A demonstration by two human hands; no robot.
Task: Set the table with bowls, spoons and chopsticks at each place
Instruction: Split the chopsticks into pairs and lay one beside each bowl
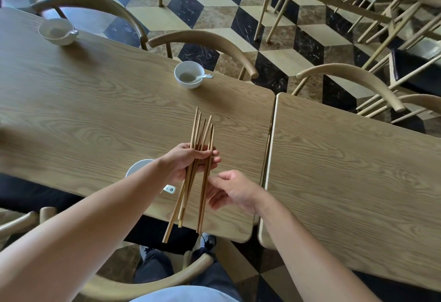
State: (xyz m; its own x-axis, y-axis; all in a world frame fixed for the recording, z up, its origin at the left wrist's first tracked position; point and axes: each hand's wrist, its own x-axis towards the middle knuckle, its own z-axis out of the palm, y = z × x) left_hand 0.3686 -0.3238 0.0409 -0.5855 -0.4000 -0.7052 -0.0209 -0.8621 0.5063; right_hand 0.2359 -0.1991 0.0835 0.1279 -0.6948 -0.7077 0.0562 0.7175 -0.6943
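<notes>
Left hand point(188, 161), lower centre of frame: fingers curled round a loose bundle of chopsticks point(202, 206), gripped about mid-length. The sticks fan a little.

- Long axis runs nearly straight up the frame. The thin tips point at the upper edge, and the butt ends hang past the near edge of the desk point(95, 111).
- Right hand point(229, 189), just right of the bundle and slightly lower: fingers loosely curled, index tip at the rightmost pair of sticks. Cannot tell whether it pinches them or only touches.

Judgement: the step in hand is peeling one pair off the bundle. The right hand is the nearer one for it. The pair lies to its left, already standing a little apart from the rest, so a draw to the right or down along the axis should free it.

Outward from the hands:
- Near bowl point(138, 167), just left of the left hand, half hidden under the forearm. A spoon handle point(170, 189) shows below the wrist. No chopsticks visible at this place.
- Middle bowl point(189, 74), above the stick tips at the desk's far edge, with a spoon point(204, 77) in it, handle to the right. No chopsticks beside it.
- Far bowl point(56, 31), upper left, also with a spoon; no chopsticks.
- Second desk point(346, 170), on the right.

Risk: the loose fan could slip as the pair comes out.
</notes>
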